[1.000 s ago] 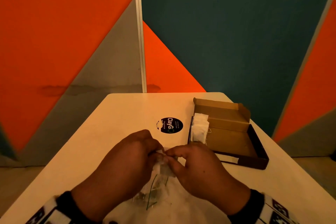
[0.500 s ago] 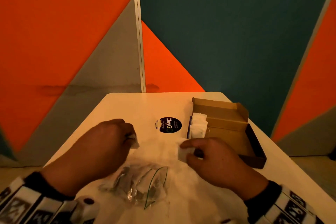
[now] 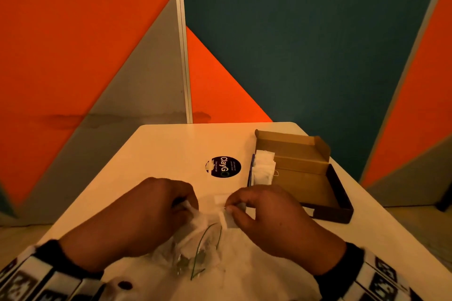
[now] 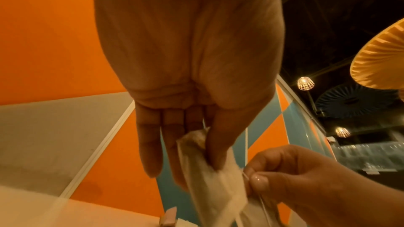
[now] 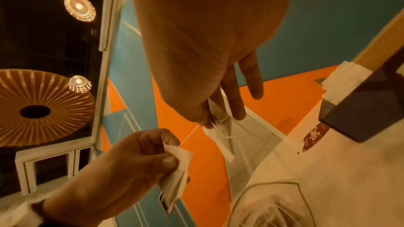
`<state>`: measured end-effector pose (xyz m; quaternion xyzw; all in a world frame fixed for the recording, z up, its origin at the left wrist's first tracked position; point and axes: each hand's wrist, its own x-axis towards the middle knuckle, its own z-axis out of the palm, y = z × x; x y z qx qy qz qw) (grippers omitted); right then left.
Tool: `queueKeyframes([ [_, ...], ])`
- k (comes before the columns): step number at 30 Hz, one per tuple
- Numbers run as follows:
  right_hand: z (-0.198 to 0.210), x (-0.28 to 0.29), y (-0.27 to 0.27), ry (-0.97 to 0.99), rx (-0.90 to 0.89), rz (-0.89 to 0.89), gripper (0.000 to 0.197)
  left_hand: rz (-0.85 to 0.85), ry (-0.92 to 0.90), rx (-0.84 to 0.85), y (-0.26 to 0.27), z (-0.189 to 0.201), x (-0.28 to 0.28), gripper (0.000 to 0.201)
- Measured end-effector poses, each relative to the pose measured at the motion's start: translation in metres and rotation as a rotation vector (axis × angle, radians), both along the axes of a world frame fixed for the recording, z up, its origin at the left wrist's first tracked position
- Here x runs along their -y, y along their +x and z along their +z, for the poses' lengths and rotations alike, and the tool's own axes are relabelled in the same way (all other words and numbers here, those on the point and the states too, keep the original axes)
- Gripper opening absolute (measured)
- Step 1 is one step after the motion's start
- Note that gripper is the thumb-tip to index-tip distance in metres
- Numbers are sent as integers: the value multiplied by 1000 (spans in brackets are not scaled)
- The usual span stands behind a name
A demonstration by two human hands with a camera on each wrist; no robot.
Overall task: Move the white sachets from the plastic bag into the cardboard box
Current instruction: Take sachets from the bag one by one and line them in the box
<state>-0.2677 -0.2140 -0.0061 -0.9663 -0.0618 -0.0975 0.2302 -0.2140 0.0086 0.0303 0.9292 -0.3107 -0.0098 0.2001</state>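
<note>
- Left hand (image 3: pixel 156 205) pinches one white sachet (image 4: pixel 210 170) between thumb and fingers; grip clenched on it.
- Right hand (image 3: pixel 264 212) pinches a second sachet (image 3: pixel 228 220) by its upper edge, thumb against forefinger; other fingers loose.
- A thin string seems to run between the two sachets; cannot tell if they are tangled.
- Plastic bag (image 3: pixel 195 254) lies crumpled on the counter (image 3: pixel 171 144) just below both grips, more sachets inside.
- Cardboard box (image 3: pixel 305 178) sits open beyond the right grip and to its right; a stack of sachets (image 3: pixel 264 168) stands against its left wall.
- Judgement: part-way through. To do this step well, ease the two apart gently so the string does not snag, then carry the right one over the near wall and lay it beside the stack.
- Round black sticker (image 3: pixel 223 166) lies beyond the grips, left of the box.
</note>
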Motion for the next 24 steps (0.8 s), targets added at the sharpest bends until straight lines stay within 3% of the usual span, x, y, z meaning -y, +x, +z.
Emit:
queueKeyframes([
  [3, 0, 1, -1, -12, -13, 38, 24, -33, -124, -118, -3, -5, -3, 13],
  [8, 1, -5, -4, 213, -76, 75, 17, -35, -704, -410, -8, -14, 0, 21],
  [11, -4, -12, -5, 315, -90, 124, 15, -54, -969, -557, -12, -23, 6, 11],
  [14, -7, -17, -6, 366, -114, 169, 21, -64, -1076, -602, -12, -34, 12, 13],
  [16, -10, -18, -6, 371, -137, 177, 20, -66, -1173, -624, -11, -40, 15, 40],
  [18, -14, -17, -5, 380, -148, 165, 19, -58, -1295, -603, -7, -41, 14, 53],
  [21, -21, -8, -1, 455, -157, 82, 21, -90, -1415, -591, -1, -36, 5, 52],
  [24, -23, -1, 3, 599, -114, -20, 21, -67, -1378, -608, -4, -31, -4, 47],
])
